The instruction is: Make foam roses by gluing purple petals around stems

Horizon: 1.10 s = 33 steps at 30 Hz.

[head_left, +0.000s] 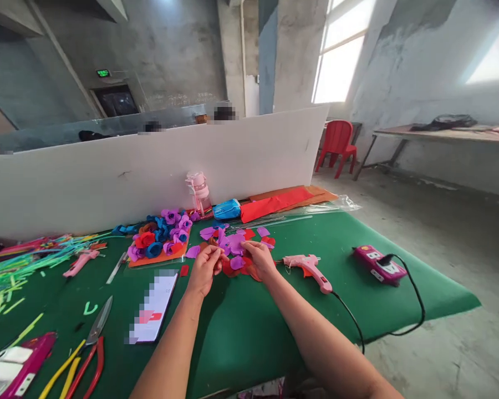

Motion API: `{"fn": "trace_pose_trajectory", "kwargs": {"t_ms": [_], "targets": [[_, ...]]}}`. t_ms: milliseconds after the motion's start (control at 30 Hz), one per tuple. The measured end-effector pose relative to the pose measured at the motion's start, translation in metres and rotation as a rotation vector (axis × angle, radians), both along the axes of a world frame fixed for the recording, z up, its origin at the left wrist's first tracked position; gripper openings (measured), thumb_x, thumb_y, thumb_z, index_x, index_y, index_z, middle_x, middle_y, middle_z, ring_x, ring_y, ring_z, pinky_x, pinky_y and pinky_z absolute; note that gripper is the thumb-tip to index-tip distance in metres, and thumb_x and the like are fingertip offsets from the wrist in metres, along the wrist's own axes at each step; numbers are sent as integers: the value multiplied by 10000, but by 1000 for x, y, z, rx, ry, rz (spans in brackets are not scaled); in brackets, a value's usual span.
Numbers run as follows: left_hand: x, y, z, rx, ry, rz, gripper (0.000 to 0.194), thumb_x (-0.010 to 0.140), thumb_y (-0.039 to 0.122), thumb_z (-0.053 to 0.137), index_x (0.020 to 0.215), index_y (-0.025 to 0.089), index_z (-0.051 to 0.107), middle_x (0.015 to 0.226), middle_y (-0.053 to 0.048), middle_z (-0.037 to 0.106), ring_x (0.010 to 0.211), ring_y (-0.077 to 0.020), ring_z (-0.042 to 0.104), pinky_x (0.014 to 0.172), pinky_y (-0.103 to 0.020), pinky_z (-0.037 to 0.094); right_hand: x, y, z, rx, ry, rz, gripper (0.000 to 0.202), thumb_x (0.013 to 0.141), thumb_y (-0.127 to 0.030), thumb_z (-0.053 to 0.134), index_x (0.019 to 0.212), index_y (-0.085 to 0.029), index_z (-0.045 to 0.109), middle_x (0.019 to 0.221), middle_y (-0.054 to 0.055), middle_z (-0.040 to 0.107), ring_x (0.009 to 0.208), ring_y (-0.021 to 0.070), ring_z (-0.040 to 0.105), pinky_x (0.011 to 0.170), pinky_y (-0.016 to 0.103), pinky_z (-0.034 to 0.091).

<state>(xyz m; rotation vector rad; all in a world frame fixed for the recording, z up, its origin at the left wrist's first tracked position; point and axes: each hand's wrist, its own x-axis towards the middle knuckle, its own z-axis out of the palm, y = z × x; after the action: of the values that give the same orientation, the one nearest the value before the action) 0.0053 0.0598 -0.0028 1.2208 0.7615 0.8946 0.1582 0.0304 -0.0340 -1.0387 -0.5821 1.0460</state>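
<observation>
Both of my hands are over a loose pile of purple and red flower petals point(238, 262) on the green tabletop. The fingers of my left hand point(205, 270) are pinched together at the left of the pile; what is between them is too small to make out. My right hand point(258, 260) pinches a purple petal point(235, 244) at its edge, between thumb and forefinger. A pink hot glue gun point(310, 268) lies just right of my right hand. Finished purple, blue and red flowers point(160, 235) are heaped on an orange sheet, left of the pile.
A phone point(156, 307), scissors point(100, 321), yellow-handled pliers point(69, 366) and green strips point(16, 271) lie to the left. A power strip point(380, 266) with a cord sits right. Behind are a pink bottle point(198, 191), a blue packet point(227, 209), red sheet point(274, 204) and white partition point(149, 177).
</observation>
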Motion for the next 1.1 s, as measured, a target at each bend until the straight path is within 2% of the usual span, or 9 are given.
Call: {"fn": "trace_pose_trajectory", "kwargs": {"t_ms": [133, 300, 433, 700, 1100], "targets": [[7, -1, -5, -68, -53, 36, 273, 612, 342, 746, 757, 136, 638, 746, -15, 634, 624, -78, 520, 563, -194, 407, -5, 4, -4, 27, 34, -46, 218, 570, -362, 682, 557, -154, 619, 471, -38, 488, 473, 85, 390, 495, 233, 308], [15, -4, -8, -21, -18, 64, 274, 592, 349, 756, 764, 143, 699, 604, 24, 569, 516, -45, 392, 491, -183, 311, -8, 5, -3, 44, 32, -72, 212, 593, -361, 669, 567, -154, 630, 478, -39, 499, 473, 82, 399, 506, 232, 311], [18, -9, -7, -84, -58, 25, 277, 579, 336, 762, 770, 143, 705, 536, 39, 510, 475, -37, 353, 457, -183, 268, -10, 1, 2, 50, 25, -70, 219, 590, -368, 667, 560, -156, 621, 478, -38, 501, 472, 82, 406, 509, 231, 325], [20, -10, -9, -174, -69, 18, 258, 535, 285, 791, 718, 130, 697, 543, 32, 539, 467, -34, 383, 453, -184, 304, -11, -2, 6, 57, 19, -61, 238, 587, -386, 675, 576, -153, 632, 494, -26, 533, 486, 96, 457, 523, 238, 361], [20, -7, -13, -198, -75, 12, 286, 522, 292, 800, 737, 126, 712, 585, 11, 563, 487, -45, 417, 434, -182, 314, -13, -6, 11, 59, -19, -7, 247, 607, -400, 660, 556, -162, 621, 492, -27, 518, 497, 103, 441, 532, 247, 355]]}}
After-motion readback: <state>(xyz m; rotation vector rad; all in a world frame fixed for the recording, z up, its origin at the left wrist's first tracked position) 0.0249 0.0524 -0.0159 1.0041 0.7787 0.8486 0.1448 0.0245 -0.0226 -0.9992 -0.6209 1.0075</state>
